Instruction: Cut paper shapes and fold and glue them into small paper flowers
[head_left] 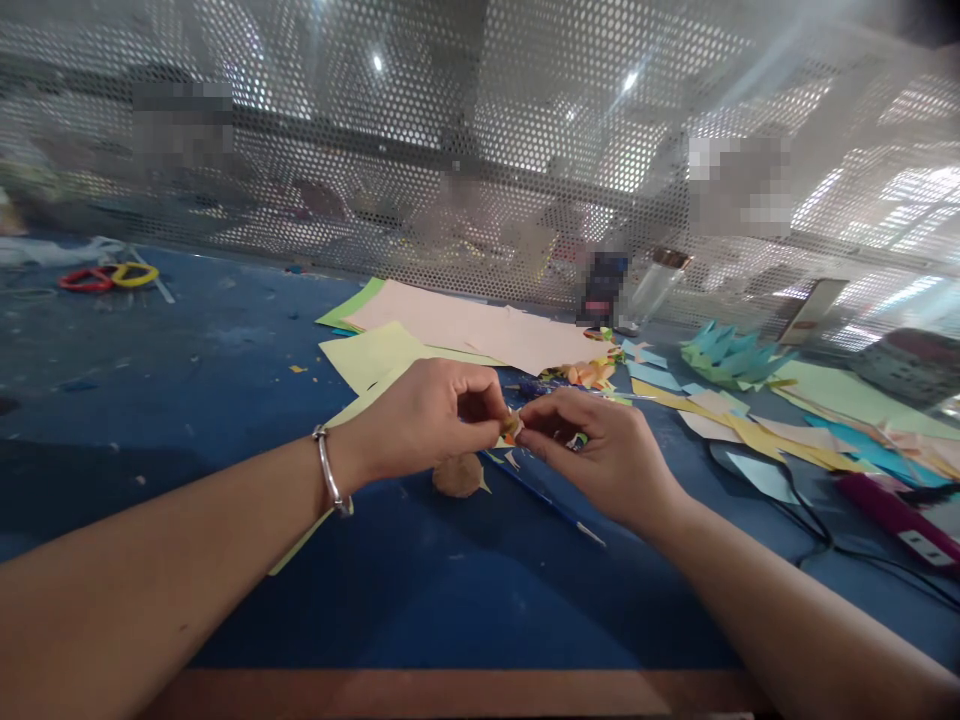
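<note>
My left hand [439, 415], with a silver bangle at the wrist, and my right hand [604, 445] meet near the middle of the view. Both pinch a small curled piece of paper [513, 425], yellowish and pale, held between their fingertips. Its exact shape is mostly covered by the fingers. Below my left hand lies a round brown disc [457, 476]. A thin blue stick with a pale metallic tip [551, 502] rests on the table under both hands. Light yellow-green paper sheets [375, 355] spread behind and beneath my left hand.
Behind the blue table [225, 370] rises a perforated metal screen [420, 140]. Red and yellow-handled scissors [112, 277] lie far left. A large pale pink sheet [480, 325], a glass bottle [656, 290], a teal paper flower [735, 355], paper strips [750, 425] and a magenta glue gun [896, 515] with its cable stand rightward.
</note>
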